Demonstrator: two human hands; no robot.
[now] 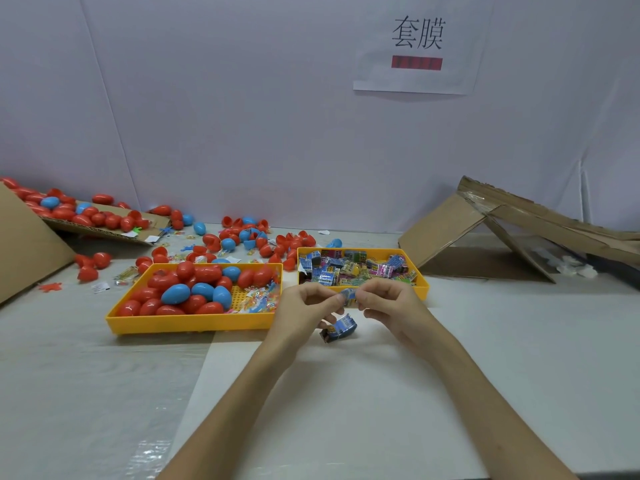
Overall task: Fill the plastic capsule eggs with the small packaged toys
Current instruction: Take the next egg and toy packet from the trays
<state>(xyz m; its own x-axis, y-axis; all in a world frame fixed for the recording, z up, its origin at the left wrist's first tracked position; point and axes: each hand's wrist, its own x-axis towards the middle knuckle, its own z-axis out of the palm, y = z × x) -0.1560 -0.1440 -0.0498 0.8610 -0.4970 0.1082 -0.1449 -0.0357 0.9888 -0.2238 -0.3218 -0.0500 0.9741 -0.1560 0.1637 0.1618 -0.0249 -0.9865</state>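
Left hand [307, 303] and right hand [389, 300] pinch 1 blue packet [348, 297] between them; 2nd packet [339, 329] on tabletop [381, 396] just below.

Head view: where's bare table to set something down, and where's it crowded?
Bare: table in front of the egg tray, left of the left hand; wider patch right of the right hand, in front of the toy tray and cardboard. Crowded: loose eggs behind both trays; a loose packet lies between the hands, near the held packet.
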